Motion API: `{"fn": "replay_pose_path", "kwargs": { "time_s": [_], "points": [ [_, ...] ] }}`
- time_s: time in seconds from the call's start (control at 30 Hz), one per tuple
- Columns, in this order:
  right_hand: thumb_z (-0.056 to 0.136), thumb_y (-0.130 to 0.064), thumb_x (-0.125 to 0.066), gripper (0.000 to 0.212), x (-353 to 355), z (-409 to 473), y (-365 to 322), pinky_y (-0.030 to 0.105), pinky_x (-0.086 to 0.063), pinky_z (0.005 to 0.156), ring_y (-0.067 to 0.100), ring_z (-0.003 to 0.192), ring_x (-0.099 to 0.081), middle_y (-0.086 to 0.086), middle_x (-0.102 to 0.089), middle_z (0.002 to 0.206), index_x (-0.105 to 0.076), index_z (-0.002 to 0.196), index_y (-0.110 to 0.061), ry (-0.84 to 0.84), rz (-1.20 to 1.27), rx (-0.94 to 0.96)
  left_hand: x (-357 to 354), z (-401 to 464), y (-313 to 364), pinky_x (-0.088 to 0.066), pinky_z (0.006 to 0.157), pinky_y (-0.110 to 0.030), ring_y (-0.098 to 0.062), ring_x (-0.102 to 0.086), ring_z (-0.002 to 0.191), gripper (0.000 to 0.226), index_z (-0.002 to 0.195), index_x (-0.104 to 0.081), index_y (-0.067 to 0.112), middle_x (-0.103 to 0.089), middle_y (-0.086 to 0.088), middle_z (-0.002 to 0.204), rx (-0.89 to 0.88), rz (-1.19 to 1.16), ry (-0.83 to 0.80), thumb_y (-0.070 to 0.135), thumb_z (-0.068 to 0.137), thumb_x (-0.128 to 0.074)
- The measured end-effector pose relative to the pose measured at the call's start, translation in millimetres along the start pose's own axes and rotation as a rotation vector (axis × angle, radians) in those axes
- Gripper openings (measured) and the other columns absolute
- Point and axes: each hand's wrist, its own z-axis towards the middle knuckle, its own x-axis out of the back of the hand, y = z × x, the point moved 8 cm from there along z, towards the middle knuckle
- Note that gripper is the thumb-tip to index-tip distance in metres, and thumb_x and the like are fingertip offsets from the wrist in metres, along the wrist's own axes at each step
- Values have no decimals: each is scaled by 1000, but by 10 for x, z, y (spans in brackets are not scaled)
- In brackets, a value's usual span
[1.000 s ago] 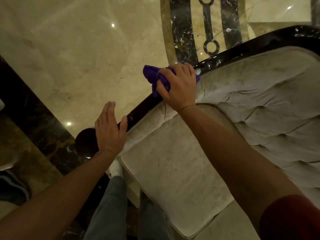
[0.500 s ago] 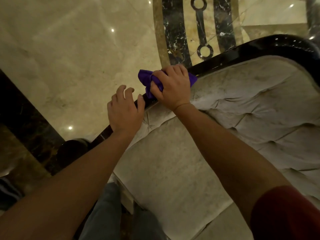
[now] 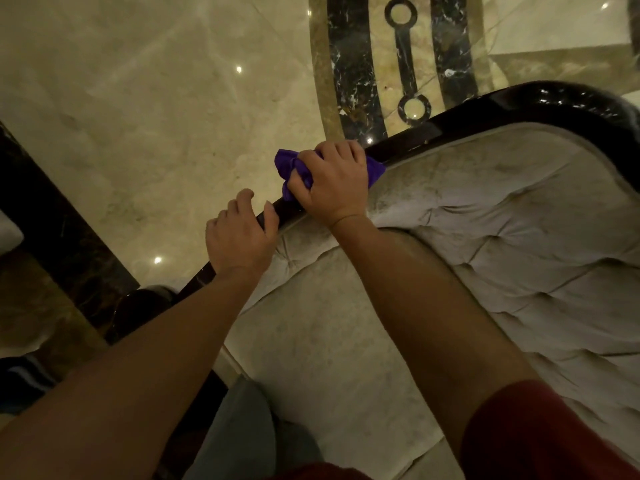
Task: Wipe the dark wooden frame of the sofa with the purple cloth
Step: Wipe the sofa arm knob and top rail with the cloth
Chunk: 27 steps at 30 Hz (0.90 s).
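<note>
Firmly right hand point(image 3: 334, 183) presses purple cloth point(image 3: 289, 166) on frame point(image 3: 485, 114)

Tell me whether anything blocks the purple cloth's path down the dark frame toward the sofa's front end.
Yes. The left hand rests on the dark wooden frame just below the purple cloth held by the right hand, directly in that path. Beyond it the rail looks bare.

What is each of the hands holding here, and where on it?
Right hand grips the bunched middle of the purple cloth on the dark frame. Left hand curls over that frame's rail.
</note>
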Motion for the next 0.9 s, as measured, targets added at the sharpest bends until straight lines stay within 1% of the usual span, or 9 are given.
{"fn": "replay_pose_path", "kwargs": {
  "time_s": [0.1,0.17,0.23,0.3,0.37,0.53,0.6,0.73,0.9],
  "points": [
    [90,-41,-62,32,-13,21,12,49,-44,103,35,90,-65,11,-73,93,-79,95,-14,0,-16,-49,-30,6,-19,-49,70,-41,-33,-68,80,62,140,-47,17,-74,-7,96,10,-97,-34,58,100,-23],
    [88,-41,-64,31,-39,13,42,49,-43,103,35,89,-65,11,-73,92,-79,93,-15,20,-15,-40,-73,12,-100,-43,70,-37,-29,-69,86,69,149,-38,22,-71,2,98,15,-198,-68,64,96,-22],
    [86,-40,-66,28,-46,10,48,48,-43,100,35,87,-64,11,-72,89,-78,90,-15,53,-14,-31,-67,77,-84,-45,77,-38,-27,-69,102,78,154,-31,26,-69,2,117,-7,-260,-90,71,91,-25],
    [87,-39,-66,27,-46,31,72,48,-44,97,35,86,-64,11,-72,88,-77,90,-15,51,-5,-36,-96,199,105,-52,88,-44,-28,-64,118,82,157,-29,26,-62,-3,138,-74,-270,-114,72,89,-38],
    [89,-40,-65,28,-14,58,126,48,-44,96,34,86,-64,10,-72,89,-76,91,-15,36,-17,-38,-164,261,419,-55,92,-49,-28,-62,122,86,159,-25,26,-57,-5,145,-169,-230,-187,62,88,-56],
    [92,-41,-60,30,151,169,533,50,-40,109,35,97,-65,11,-73,99,-77,100,-18,32,-110,-47,-179,228,613,-51,77,-43,-32,-64,109,97,160,-26,25,-60,-9,139,-246,75,-179,57,82,-73],
    [92,-41,-59,30,258,240,741,53,-35,116,37,104,-64,12,-73,105,-76,104,-19,36,-184,-97,-176,223,614,-51,78,-43,-34,-66,107,93,158,-32,21,-63,-12,135,-255,138,-143,63,84,-70],
    [96,-42,-54,34,428,360,1103,57,-31,122,37,115,-62,13,-71,116,-73,113,-20,-20,-306,-130,-156,227,631,-52,87,-47,-36,-68,109,85,151,-42,14,-68,-16,131,-256,137,-72,77,95,-41],
    [96,-41,-57,34,628,417,1255,60,-22,126,35,124,-60,12,-71,118,-73,117,-20,-16,-337,-146,-148,217,625,-51,92,-51,-40,-66,113,84,149,-45,13,-67,-18,132,-259,106,-71,78,96,-37]
  ]
}}
